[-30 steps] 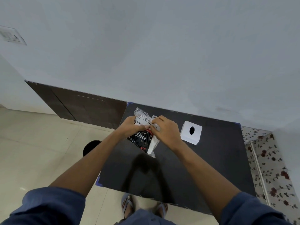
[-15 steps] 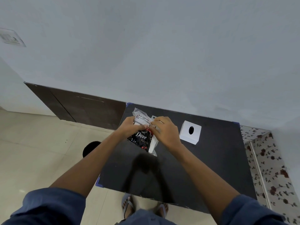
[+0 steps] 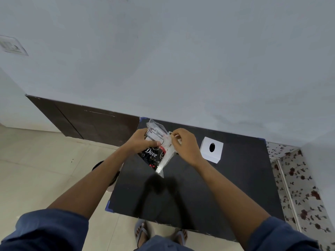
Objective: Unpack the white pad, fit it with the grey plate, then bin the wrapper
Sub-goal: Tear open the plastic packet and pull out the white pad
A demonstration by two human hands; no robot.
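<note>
Above the black table (image 3: 208,192) I hold a clear plastic wrapper (image 3: 159,142) with a white label and a dark printed part reading "Dove". My left hand (image 3: 143,142) grips the wrapper's left side, thumb across the label. My right hand (image 3: 184,144) pinches its right edge, where something white shows between the fingers; whether that is the white pad, I cannot tell. A translucent strip of the wrapper (image 3: 163,163) hangs down towards the table. No grey plate is in view.
A white box (image 3: 211,149) with a dark oval hole in its top stands on the table right of my hands. A round dark bin (image 3: 98,165) sits on the tiled floor left of the table, mostly behind my left forearm. A wall rises behind the table.
My right hand has lifted slightly and shifted right, pulling the wrapper's edge away from the left hand. The wrapper is tilted a little more and its hanging strip shows longer.
</note>
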